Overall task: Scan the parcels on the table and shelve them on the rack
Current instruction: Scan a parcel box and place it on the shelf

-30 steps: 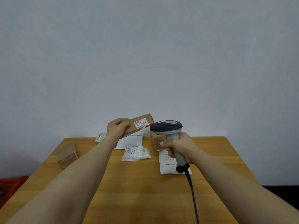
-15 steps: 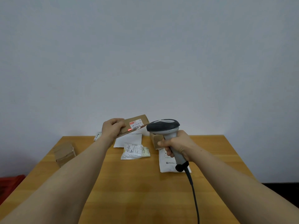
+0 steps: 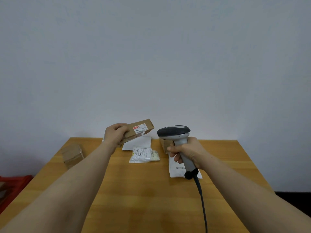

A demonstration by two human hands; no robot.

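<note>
By the left hand a flat brown parcel is gripped, raised above the desk's far side; just right, the scanner is clasped by the right hand. Beneath, a white pouch is seen, and perhaps a small box, half hidden.

brown parcel, grey-black scanner, orange-wood table

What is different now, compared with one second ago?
The red scan light on the label of the box is gone. The left hand drew the box slightly left, opening a gap to the scanner. The right hand keeps gripping the scanner; parcels on the table lie unmoved.
</note>
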